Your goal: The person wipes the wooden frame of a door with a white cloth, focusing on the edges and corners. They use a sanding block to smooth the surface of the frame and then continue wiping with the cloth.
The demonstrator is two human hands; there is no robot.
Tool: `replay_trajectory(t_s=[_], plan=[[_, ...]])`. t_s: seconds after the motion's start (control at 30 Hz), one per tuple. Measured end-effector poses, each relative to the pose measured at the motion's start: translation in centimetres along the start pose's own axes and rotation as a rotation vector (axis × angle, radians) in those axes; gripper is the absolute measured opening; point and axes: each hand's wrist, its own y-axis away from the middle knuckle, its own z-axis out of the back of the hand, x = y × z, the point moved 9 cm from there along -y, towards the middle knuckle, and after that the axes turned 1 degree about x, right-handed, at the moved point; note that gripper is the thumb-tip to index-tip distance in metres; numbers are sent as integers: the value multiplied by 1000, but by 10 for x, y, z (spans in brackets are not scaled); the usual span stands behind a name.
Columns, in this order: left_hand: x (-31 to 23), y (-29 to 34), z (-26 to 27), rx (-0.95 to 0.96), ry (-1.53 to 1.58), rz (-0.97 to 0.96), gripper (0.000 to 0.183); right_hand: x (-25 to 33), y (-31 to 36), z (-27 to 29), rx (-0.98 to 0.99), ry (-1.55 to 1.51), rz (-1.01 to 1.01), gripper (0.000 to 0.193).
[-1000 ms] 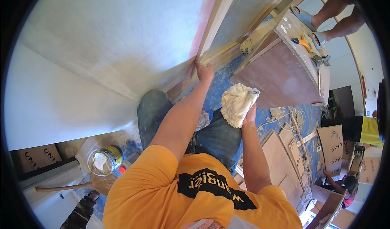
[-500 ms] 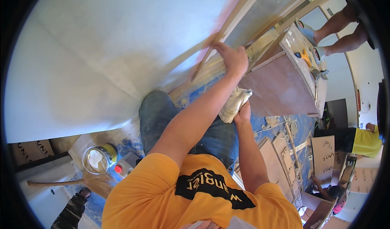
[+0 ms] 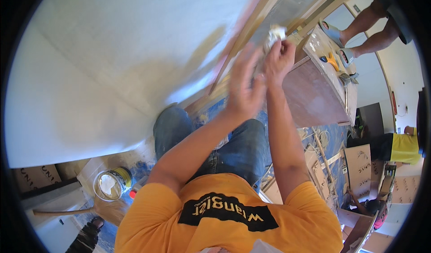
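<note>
A crumpled off-white cloth [image 3: 274, 34] sticks up past the fingers of my right hand [image 3: 279, 64], which is closed around its lower end. My right arm is stretched out toward the wooden frame [image 3: 251, 28] along the edge of the pale wall panel [image 3: 116, 64]. Close beside it on the left is my left hand [image 3: 246, 84], smeared by motion, with fingers stretched out and apart. I make out nothing in that hand. My knees in jeans [image 3: 175, 125] are bent below both hands.
On the right stands a plywood box [image 3: 310, 91], a yellow-handled tool [image 3: 332, 61] on its top. Someone in slippers [image 3: 348, 55] stands there too. At lower left are an open bucket [image 3: 107, 184] and a broom [image 3: 110, 210]. Boards [image 3: 358, 167] and other people are at far right.
My right hand has risen from above my lap to near the wooden frame, carrying the cloth. My left hand has drawn back from the frame and its fingers have spread.
</note>
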Motion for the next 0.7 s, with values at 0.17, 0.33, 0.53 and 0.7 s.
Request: replay_trajectory(t_s=[0.17, 0.33, 0.53, 0.7], plan=[[138, 137, 80, 164, -299, 445, 50, 17, 16, -64, 64, 179, 297, 24], [199, 181, 74, 461, -330, 891, 60, -103, 116, -77, 198, 303, 44, 17], [225, 216, 60, 639, -349, 969, 72, -30, 53, -74, 73, 217, 156, 14], [221, 216, 46, 776, -337, 986, 76, -102, 101, -72, 74, 127, -58, 14]])
